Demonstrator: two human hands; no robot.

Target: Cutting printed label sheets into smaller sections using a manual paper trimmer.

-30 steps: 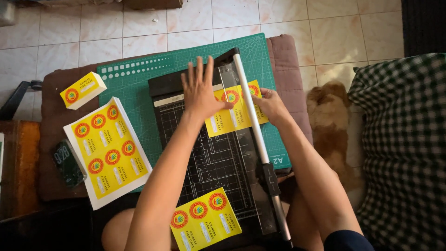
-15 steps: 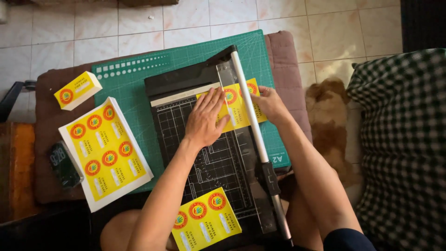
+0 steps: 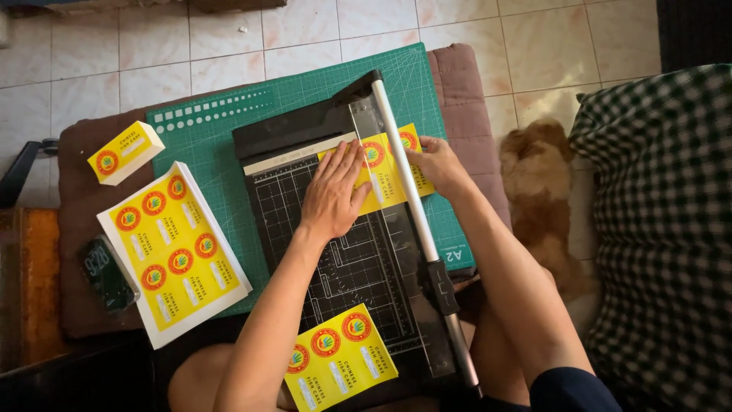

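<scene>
Here the left hand (image 3: 333, 194) lies flat, fingers spread, pressing a yellow label sheet (image 3: 385, 172) onto the black paper trimmer (image 3: 335, 252), under its cutting arm (image 3: 415, 221). The right hand (image 3: 436, 162) pinches the sheet's far edge beyond the arm. Risk, as I judge it: fingertips sit close to the blade line, and uneven pressure could skew the sheet, slicing through a round emblem. Printed label stack (image 3: 174, 248) waits on the green cutting mat (image 3: 221, 130).
</scene>
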